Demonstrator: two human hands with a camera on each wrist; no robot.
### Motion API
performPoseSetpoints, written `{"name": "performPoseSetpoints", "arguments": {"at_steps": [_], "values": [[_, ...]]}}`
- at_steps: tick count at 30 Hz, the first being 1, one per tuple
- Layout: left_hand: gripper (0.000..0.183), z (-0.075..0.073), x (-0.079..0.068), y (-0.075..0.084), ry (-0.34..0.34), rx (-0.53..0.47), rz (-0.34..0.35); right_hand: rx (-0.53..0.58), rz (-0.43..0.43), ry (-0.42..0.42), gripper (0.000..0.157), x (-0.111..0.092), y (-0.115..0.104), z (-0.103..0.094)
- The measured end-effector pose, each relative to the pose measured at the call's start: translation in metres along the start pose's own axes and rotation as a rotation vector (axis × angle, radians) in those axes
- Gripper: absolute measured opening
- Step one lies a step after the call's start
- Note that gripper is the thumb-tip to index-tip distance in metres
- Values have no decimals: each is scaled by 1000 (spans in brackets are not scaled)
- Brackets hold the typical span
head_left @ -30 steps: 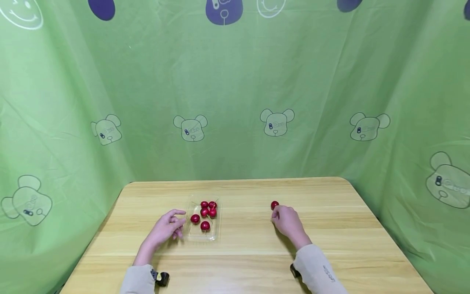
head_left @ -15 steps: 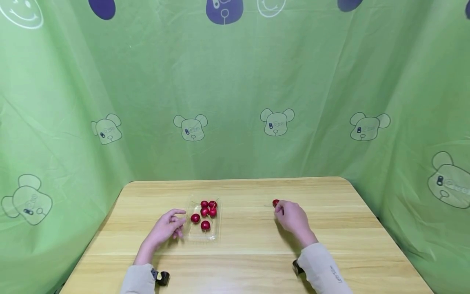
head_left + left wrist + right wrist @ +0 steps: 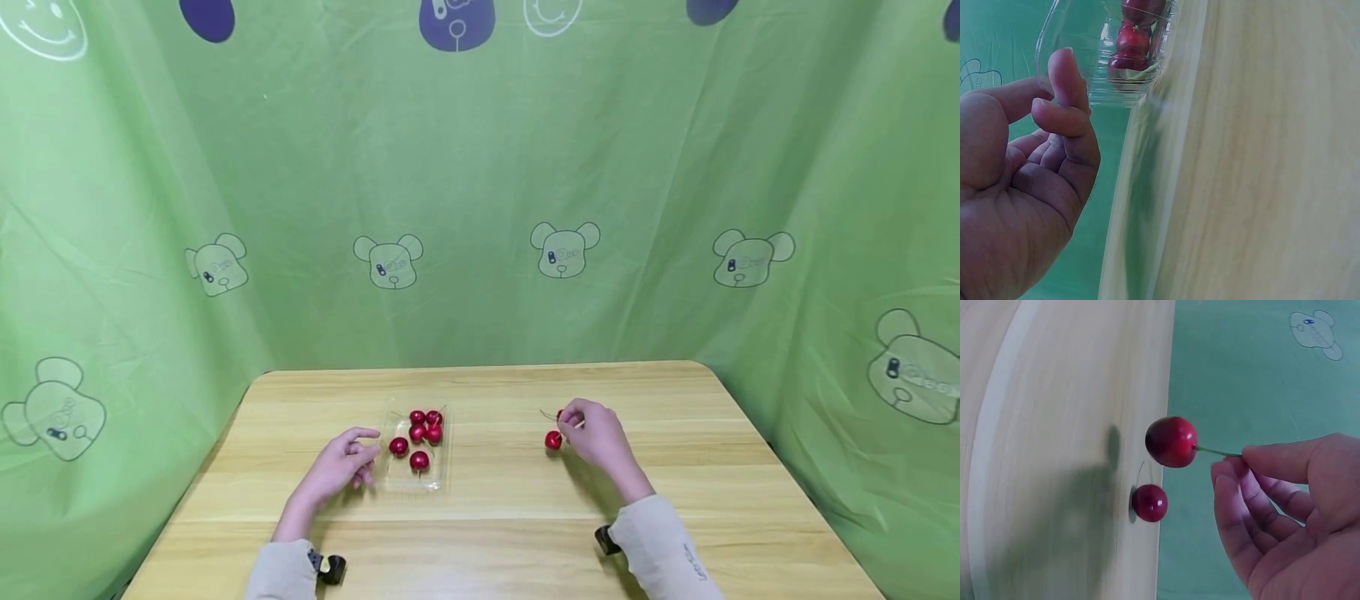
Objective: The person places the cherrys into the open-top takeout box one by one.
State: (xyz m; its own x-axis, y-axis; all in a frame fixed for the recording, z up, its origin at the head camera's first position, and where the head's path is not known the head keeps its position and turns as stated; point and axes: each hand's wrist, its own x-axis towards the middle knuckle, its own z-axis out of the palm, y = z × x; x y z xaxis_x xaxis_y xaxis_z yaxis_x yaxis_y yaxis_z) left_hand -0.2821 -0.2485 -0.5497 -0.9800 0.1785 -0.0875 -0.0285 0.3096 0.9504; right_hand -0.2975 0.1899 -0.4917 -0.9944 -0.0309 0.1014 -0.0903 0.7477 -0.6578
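Note:
My right hand [image 3: 597, 435] pinches the green stem of a red cherry [image 3: 1172, 442] between thumb and index finger. The fruit hangs below the fingertips, lifted over the table. A second cherry [image 3: 1150, 503] lies on the wood just behind it, its thin stem pointing left in the head view and part of it covered by my fingers. On the left, my left hand [image 3: 341, 467] has loosely bent fingers right at the side of a clear plastic container [image 3: 384, 477]. Several cherries [image 3: 419, 461] sit inside, mostly towards its far right corner.
The wooden table [image 3: 495, 550] has rounded far corners. Green curtains [image 3: 480, 325] with bear-head drawings hang behind it and on both sides. A black wrist device [image 3: 332, 570] shows by the left sleeve, and another [image 3: 606, 540] by the right.
My right hand has raised a cherry by its stem from the table, and a second cherry now shows behind it. The left hand and the container have stayed put.

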Motion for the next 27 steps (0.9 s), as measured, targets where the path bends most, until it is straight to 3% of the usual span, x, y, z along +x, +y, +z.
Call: {"name": "performPoseSetpoints", "arguments": {"at_steps": [14,27], "values": [[47,0,0,0,0,-12,-1,289,30,-24,11,0,-12,3],[47,-1,-2,1,0,-15,-3,410,15,-52,15,3,-20,18]]}}
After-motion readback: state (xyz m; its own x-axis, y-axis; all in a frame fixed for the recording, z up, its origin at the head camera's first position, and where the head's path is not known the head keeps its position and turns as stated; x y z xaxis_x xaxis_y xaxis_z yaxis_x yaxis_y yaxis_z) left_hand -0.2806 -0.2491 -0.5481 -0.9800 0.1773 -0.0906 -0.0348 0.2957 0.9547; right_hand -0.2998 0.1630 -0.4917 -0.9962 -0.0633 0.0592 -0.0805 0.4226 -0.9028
